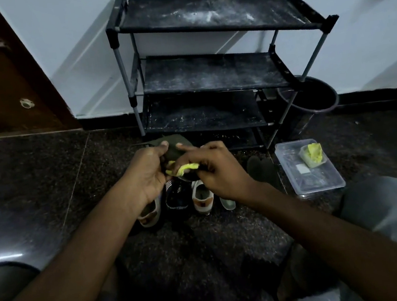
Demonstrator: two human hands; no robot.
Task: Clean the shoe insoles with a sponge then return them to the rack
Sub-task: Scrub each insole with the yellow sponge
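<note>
step: cleaning in progress | left hand grips dark insole, at 6 o'clock of rack | right hand pinches yellow sponge against it | next: probably finish wiping, then shelve at 12 o'clock

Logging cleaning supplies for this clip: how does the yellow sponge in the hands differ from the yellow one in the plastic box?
The held sponge is gripped by the right hand against the dark insole; the boxed sponge sits untouched in a small tub. The held sponge is mostly hidden by that hand; the boxed sponge shows plainly. Both are yellow-green.
</note>
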